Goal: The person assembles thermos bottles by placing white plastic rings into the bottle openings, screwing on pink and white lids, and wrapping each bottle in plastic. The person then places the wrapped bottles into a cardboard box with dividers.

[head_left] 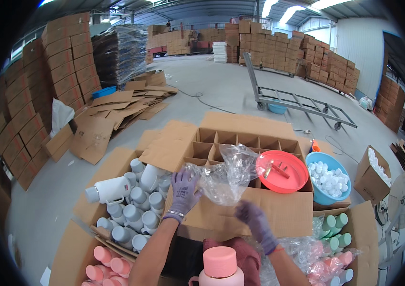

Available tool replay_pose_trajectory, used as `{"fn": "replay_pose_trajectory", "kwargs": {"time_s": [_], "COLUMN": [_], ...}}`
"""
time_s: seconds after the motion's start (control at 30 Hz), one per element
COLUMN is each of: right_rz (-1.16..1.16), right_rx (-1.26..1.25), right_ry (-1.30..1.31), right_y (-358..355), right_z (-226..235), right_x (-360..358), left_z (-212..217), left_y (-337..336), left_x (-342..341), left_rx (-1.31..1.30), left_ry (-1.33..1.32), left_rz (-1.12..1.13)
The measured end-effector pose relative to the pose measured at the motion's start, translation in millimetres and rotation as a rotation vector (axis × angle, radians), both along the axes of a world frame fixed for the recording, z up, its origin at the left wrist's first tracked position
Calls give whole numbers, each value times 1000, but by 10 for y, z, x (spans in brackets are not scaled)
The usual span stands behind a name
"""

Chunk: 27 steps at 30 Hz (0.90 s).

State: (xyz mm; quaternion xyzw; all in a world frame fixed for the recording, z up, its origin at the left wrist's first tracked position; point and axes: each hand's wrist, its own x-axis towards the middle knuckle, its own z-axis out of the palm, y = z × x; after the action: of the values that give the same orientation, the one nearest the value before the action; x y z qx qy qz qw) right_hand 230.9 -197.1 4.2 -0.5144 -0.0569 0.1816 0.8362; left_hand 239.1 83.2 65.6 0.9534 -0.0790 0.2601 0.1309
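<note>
My left hand (182, 191), in a purple-grey glove, is at the left edge of a clear plastic bag (228, 178), its fingers closed on the film. The crumpled bag spreads over an open cardboard box with dividers (203, 151). Just below the bag, my right hand (258, 224) in a matching glove is curled and slightly blurred; whatever it may hold cannot be made out. Close to me, between my forearms, stands a pink-capped bottle (220, 264). Grey-blue bottles (136, 212) fill a carton to the left, with one white bottle (112, 189) lying across them.
A red plate-like tray (283, 171) rests on the divided box, beside a blue basin (329, 178) of white caps. Pink bottles (109, 264) stand lower left, green bottles (336, 231) lower right. Beyond are a metal cart (302, 102), flattened cardboard (116, 112) and stacked cartons (71, 57).
</note>
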Motion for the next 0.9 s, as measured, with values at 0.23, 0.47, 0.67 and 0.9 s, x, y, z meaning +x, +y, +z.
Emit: {"fn": "replay_pose_trajectory", "kwargs": {"time_s": [0.23,0.47,0.67,0.9], "right_rz": [-89,60,-46,21], "right_rx": [-110,-316,-978,-595], "right_ry": [-206,-434,-563,-1067], "right_y": [453,239,-445,-671], "right_z": [328,-10,-16,452], "right_x": [-495,-568,-916,-1867], "left_z": [39,-356,-777,-813], "left_y": [-614,-652,-314,-486], "left_x": [-753,-873,-1000,-2744], "left_rx": [-761,-953,-1652,-1245], "left_ry": [507,156,197,433], "left_rz": [-488,-341,-142,-264]}}
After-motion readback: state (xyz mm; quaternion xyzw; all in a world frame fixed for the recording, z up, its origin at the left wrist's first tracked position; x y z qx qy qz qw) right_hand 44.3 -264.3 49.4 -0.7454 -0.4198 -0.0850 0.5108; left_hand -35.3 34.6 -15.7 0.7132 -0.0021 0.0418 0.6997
